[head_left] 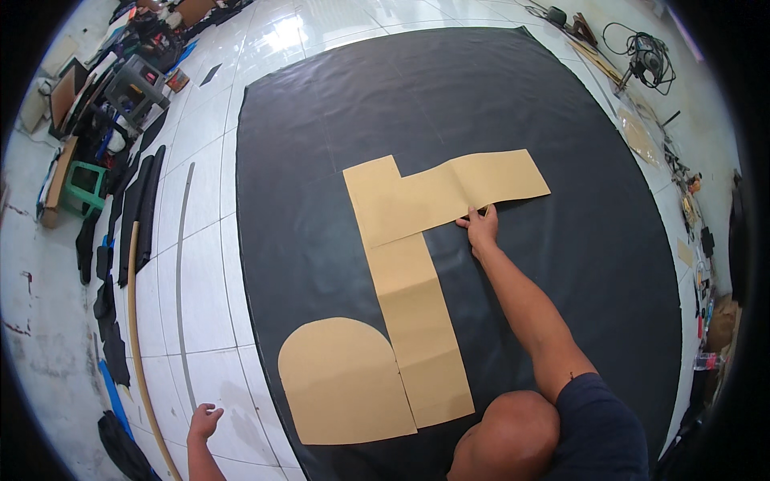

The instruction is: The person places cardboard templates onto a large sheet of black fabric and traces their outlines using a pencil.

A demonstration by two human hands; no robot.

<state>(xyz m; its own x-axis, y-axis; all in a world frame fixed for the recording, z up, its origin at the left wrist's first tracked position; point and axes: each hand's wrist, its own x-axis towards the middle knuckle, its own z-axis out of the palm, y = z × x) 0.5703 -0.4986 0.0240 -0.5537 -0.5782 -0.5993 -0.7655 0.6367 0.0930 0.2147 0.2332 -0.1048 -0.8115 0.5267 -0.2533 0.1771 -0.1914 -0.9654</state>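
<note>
A large sheet of black material lies spread on the floor, with tan paper pattern pieces on it. The upper piece runs crosswise, notched at its far left and creased near the middle. My right hand grips its near edge, the fingers partly hidden there. A long strip-shaped piece extends toward me from beneath it. Beside that, at the left, rests a round-topped piece. My left hand hangs over the tiles left of the sheet, fingers loosely curled and apart, apparently empty, near the end of a grey straight strip.
A wooden pole and black rolls lie on the white tiles at the left. Past them are a green stool and a grey stool. A coiled cable and clutter line the right wall. My bent knee is in front.
</note>
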